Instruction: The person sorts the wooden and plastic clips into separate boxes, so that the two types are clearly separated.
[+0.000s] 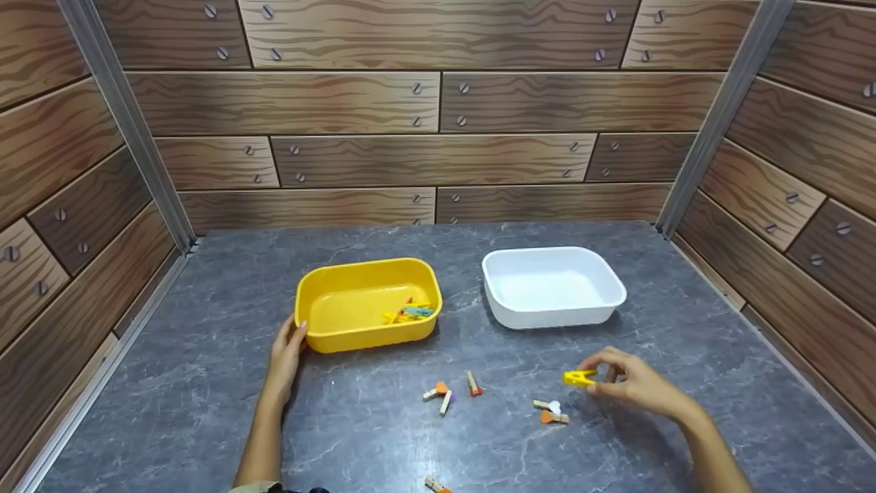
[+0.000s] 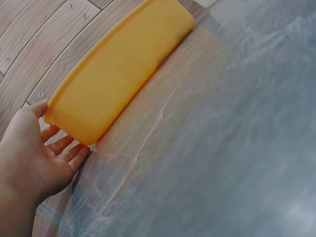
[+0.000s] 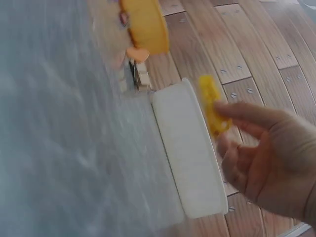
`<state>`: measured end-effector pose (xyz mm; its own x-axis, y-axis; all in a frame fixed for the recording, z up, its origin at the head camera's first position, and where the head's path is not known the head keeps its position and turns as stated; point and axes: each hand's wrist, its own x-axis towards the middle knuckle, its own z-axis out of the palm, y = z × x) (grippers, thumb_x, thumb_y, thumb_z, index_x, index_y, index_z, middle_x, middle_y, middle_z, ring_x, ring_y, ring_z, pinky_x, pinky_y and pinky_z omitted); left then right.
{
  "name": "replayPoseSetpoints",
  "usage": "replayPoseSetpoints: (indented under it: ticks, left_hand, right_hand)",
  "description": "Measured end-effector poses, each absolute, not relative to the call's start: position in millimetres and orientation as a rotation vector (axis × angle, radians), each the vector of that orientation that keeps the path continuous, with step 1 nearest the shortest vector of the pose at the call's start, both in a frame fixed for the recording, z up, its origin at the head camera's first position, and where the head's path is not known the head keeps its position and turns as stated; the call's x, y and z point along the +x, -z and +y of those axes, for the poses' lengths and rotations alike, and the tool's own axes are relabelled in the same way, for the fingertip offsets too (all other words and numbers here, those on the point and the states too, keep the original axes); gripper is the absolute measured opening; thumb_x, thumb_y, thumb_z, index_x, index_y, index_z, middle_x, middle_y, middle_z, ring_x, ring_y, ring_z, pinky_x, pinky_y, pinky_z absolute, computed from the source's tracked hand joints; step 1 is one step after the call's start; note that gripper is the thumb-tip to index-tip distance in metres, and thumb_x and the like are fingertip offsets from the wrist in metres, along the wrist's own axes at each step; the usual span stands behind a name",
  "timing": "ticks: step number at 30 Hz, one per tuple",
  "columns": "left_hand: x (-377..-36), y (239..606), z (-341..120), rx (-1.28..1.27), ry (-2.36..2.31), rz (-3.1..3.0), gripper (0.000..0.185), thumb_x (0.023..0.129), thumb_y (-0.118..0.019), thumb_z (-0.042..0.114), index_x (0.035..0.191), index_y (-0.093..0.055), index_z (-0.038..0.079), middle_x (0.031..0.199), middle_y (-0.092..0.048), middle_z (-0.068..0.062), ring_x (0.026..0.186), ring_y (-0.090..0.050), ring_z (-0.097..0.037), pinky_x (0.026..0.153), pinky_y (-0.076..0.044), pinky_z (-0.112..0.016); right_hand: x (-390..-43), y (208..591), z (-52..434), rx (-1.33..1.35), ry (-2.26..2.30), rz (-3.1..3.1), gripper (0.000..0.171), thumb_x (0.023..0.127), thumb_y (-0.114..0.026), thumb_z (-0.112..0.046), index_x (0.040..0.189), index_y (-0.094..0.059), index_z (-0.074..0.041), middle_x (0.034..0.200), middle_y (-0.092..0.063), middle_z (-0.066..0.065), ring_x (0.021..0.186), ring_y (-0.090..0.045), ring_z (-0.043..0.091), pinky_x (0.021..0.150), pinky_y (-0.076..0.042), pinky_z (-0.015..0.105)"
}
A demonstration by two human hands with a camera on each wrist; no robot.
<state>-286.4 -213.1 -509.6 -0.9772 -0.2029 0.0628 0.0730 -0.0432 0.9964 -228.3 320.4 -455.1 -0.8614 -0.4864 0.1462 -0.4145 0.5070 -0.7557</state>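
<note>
My right hand (image 1: 619, 383) pinches a yellow clothespin (image 1: 580, 377) just above the table, in front of the white tub (image 1: 553, 286). The right wrist view shows the yellow clothespin (image 3: 212, 104) between thumb and fingertips, with the white tub (image 3: 185, 148) beyond it. My left hand (image 1: 287, 348) rests with straight fingers against the left front corner of the yellow tub (image 1: 367, 303); the left wrist view shows the same hand (image 2: 37, 153) touching the yellow tub (image 2: 121, 69). Several coloured clothespins (image 1: 409, 311) lie inside the yellow tub.
Loose small clothespins lie on the grey marbled table: a pair (image 1: 440, 396), a red-tipped one (image 1: 473, 384), an orange and white pair (image 1: 551, 411) and one at the near edge (image 1: 435, 485). Wood-patterned walls enclose the table on three sides.
</note>
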Motion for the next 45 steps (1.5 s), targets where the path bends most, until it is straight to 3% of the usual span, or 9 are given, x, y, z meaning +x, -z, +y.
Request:
replayPoseSetpoints:
  ticks: [7, 16, 25, 35, 45]
  left_hand:
    - [-286.8, 510.2, -212.8, 0.154, 2.128, -2.033, 0.055, 0.099, -0.042, 0.019, 0.142, -0.020, -0.007, 0.143, -0.025, -0.025, 0.127, -0.031, -0.033, 0.104, -0.028, -0.040]
    - [-286.2, 508.1, -212.0, 0.152, 2.125, -2.030, 0.054, 0.099, -0.043, 0.017, 0.142, -0.021, -0.007, 0.143, -0.025, -0.026, 0.127, -0.031, -0.034, 0.104, -0.028, -0.041]
    - [-286.8, 509.5, -212.3, 0.140, 2.137, -2.019, 0.055, 0.099, -0.042, 0.018, 0.142, -0.019, -0.008, 0.142, -0.026, -0.027, 0.126, -0.031, -0.034, 0.103, -0.029, -0.041]
    - [-287.8, 508.1, -213.9, 0.110, 2.142, -2.018, 0.053, 0.099, -0.041, 0.017, 0.142, -0.020, -0.007, 0.143, -0.025, -0.025, 0.127, -0.032, -0.032, 0.103, -0.029, -0.041]
    - [-285.4, 507.0, -211.5, 0.113, 2.146, -2.006, 0.055, 0.099, -0.041, 0.019, 0.142, -0.019, -0.008, 0.142, -0.024, -0.027, 0.127, -0.030, -0.034, 0.104, -0.028, -0.042]
  right_hand:
    - [-238.3, 440.2, 304.8, -0.899, 1.293, 2.670, 0.026, 0.080, -0.070, -0.006, 0.104, -0.063, -0.004, 0.097, -0.055, 0.015, 0.063, -0.047, 0.009, 0.047, -0.045, 0.023]
    - [-251.8, 423.2, 280.0, -0.833, 1.189, 2.707, 0.025, 0.081, -0.071, -0.016, 0.106, -0.064, -0.013, 0.099, -0.055, 0.010, 0.061, -0.048, 0.013, 0.044, -0.046, 0.025]
    - [-267.7, 420.5, 252.5, -0.923, 1.162, 2.735, 0.023, 0.080, -0.071, -0.008, 0.103, -0.065, -0.010, 0.097, -0.057, 0.006, 0.064, -0.049, 0.014, 0.050, -0.045, 0.024]
    - [-278.2, 422.4, 223.5, -0.905, 1.151, 2.760, 0.025, 0.081, -0.068, -0.001, 0.106, -0.064, -0.002, 0.097, -0.055, 0.012, 0.062, -0.046, 0.018, 0.052, -0.043, 0.023]
    - [-289.3, 421.0, 200.5, -0.942, 1.162, 2.771, 0.023, 0.081, -0.071, -0.011, 0.103, -0.066, -0.011, 0.095, -0.054, 0.002, 0.063, -0.049, 0.015, 0.052, -0.046, 0.025]
